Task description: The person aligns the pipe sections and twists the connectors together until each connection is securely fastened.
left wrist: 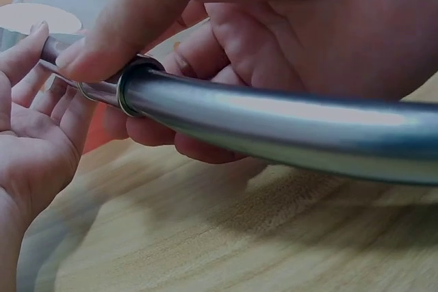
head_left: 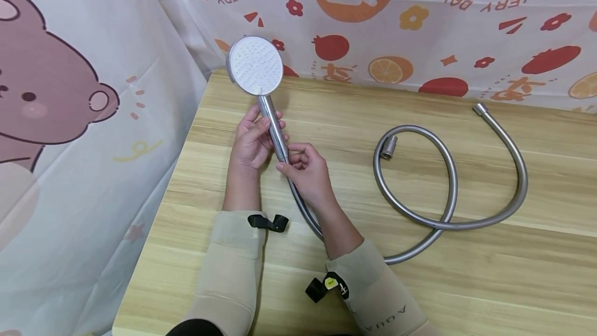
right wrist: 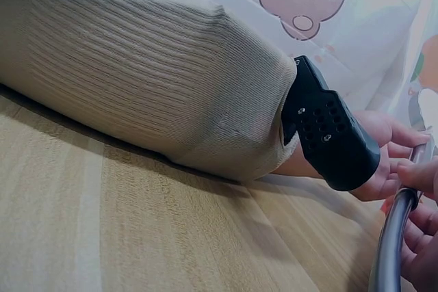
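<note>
In the head view my left hand (head_left: 252, 141) grips the chrome handle of a shower head (head_left: 256, 65), thumb lying across the front. The round white spray face is turned up toward the camera. My right hand (head_left: 308, 172) pinches the bottom of the handle, where the grey metal shower hose (head_left: 305, 211) meets it. The left wrist view shows this joint close up, with a collar (left wrist: 130, 87) around the hose end; fingers partly hide it. Beneath my right forearm the hose continues out of sight, then loops over the table to a silver end fitting (head_left: 480, 109).
A short metal connector (head_left: 388, 148) lies against the inside of the hose loop; whether it is attached cannot be told. The wooden table (head_left: 536, 279) has its left edge near my left arm. Printed cloths (head_left: 154, 40) hang behind and to the left.
</note>
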`<state>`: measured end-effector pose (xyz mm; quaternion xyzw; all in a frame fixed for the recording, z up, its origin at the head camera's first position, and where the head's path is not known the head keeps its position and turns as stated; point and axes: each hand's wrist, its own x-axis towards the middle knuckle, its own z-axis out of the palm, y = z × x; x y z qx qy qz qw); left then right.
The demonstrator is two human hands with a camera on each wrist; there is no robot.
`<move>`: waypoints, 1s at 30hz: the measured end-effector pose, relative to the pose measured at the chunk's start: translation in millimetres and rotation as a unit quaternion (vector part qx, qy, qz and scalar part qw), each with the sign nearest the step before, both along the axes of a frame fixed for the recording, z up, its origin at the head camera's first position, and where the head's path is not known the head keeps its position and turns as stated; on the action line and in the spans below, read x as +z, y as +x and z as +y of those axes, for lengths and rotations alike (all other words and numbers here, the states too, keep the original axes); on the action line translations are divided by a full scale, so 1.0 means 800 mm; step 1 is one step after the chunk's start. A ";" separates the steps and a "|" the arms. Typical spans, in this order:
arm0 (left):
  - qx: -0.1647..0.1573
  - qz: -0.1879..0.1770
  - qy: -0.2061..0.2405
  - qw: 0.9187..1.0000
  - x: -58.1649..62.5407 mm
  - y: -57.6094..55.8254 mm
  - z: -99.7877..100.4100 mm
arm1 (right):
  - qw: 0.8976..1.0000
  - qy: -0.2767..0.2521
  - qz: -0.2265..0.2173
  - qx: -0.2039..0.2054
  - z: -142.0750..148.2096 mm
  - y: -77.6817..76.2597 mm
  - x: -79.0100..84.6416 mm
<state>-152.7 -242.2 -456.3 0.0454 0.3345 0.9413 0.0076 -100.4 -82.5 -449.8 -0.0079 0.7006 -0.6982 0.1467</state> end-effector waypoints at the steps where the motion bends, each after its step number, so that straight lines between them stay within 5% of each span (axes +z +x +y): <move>1: -0.001 0.001 0.000 1.000 0.000 0.000 0.000 | 1.000 -0.001 -0.001 0.001 0.000 0.000 0.000; 19: -0.022 0.027 0.006 0.999 0.003 0.002 0.000 | 0.985 -0.154 -0.066 0.045 0.003 0.002 0.003; 30: 0.000 0.020 0.005 1.000 -0.001 0.001 -0.001 | 0.995 -0.079 -0.043 0.028 0.000 0.001 0.001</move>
